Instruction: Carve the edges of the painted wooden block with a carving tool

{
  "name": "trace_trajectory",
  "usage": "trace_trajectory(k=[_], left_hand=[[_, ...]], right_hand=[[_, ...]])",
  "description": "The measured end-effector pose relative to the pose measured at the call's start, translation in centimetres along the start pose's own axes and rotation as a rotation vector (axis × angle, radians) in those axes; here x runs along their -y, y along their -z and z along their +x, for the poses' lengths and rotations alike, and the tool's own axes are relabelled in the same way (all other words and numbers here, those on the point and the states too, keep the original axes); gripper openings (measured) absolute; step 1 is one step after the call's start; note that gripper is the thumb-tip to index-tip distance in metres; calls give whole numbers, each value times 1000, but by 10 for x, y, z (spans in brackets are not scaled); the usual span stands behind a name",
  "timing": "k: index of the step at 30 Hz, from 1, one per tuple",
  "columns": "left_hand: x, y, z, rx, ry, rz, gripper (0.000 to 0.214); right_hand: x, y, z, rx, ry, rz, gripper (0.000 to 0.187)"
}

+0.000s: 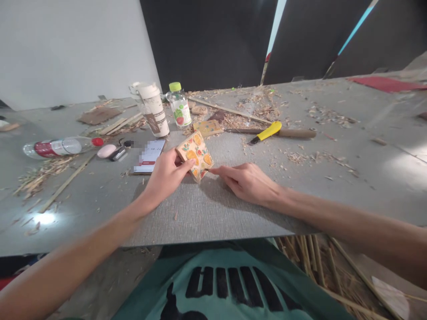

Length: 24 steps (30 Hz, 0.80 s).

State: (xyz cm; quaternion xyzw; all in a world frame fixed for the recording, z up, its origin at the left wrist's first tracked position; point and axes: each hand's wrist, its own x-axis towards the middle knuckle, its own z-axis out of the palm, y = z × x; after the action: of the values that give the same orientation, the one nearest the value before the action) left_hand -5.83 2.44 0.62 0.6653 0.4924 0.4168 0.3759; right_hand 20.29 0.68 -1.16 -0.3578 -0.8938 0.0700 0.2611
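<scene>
My left hand (pixel 171 171) grips a small flat block (pixel 197 153) by its left side, thumb on top. The block's face carries a print of orange slices, red berries and green leaves, and it is tilted toward me above the table. At its lower right corner, my right hand (pixel 250 180) is closed, with the fingertips brought to the edge. A tiny dark bit shows at those fingertips, too small to name. Beyond the block lies a yellowish patterned piece (pixel 208 128). A yellow utility knife (pixel 267 132) rests across a long tool with a brown handle (pixel 296 133).
Wood shavings (pixel 256 106) litter the grey table (pixel 207 218). A phone (pixel 150 155), a white cup (pixel 154 109), a green-capped bottle (pixel 179 106) and a lying red-capped bottle (pixel 63 146) are on the left. Bamboo strips (pixel 310 258) are below the table edge at right.
</scene>
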Motion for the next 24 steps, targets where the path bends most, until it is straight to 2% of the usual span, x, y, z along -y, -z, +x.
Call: trace_trajectory(k=[5, 11, 14, 17, 22, 24], left_hand=[[-1, -2, -1, -23, -14, 57, 32], [2, 1, 2, 19, 61, -74, 32], [1, 1, 3, 48, 77, -114, 32], [1, 0, 2, 18, 39, -33, 32], [3, -1, 2, -25, 38, 9, 34], [4, 0, 1, -24, 36, -2, 34]], right_hand=[[1, -3, 4, -98, -13, 1, 45], [-3, -3, 0, 28, 16, -34, 43], [-3, -2, 0, -27, 10, -25, 45], [-1, -5, 5, -82, -7, -39, 47], [-1, -5, 2, 26, -26, -98, 47], [-1, -3, 0, 22, -30, -92, 45]])
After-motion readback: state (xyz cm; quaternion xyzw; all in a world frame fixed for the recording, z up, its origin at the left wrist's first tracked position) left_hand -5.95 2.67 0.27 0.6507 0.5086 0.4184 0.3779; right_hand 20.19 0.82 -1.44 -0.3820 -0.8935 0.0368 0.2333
